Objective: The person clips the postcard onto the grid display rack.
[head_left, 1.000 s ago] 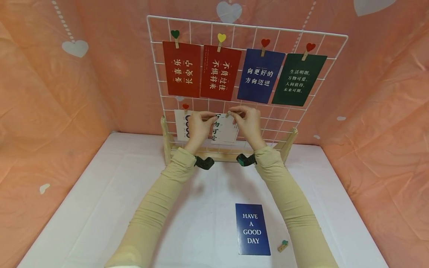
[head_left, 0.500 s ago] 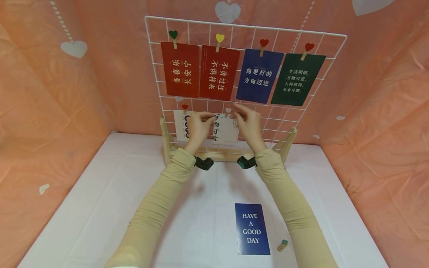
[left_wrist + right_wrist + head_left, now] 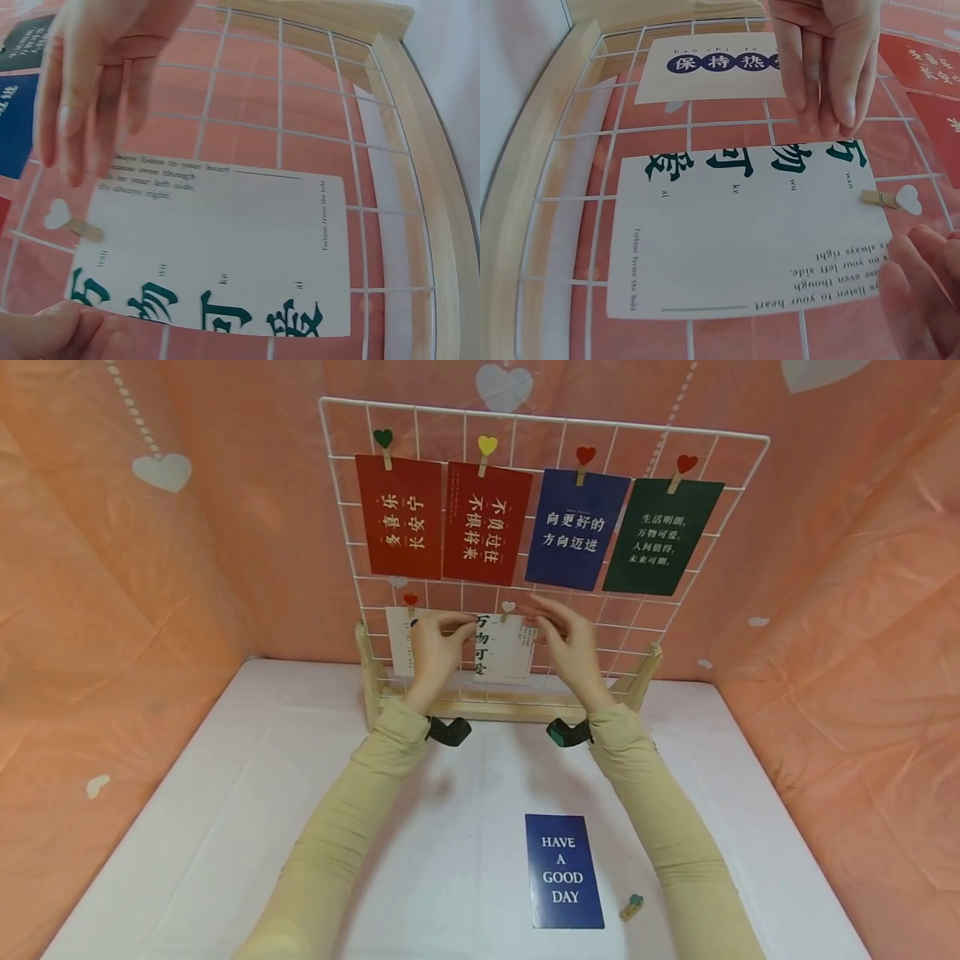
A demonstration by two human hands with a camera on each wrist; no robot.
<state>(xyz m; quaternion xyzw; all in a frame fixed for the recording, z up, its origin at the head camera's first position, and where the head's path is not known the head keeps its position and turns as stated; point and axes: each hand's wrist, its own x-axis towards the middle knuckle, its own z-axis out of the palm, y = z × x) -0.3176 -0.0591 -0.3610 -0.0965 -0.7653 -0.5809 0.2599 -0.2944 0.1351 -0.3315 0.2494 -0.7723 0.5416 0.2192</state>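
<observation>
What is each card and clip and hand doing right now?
white card: hanging on the grid, clipped.
white heart clip: clamped on that card's top edge.
left hand: fingers on the card's left edge.
right hand: open, beside the card.
blue card: lying flat on the table.
loose clip: lying beside the blue card.
</observation>
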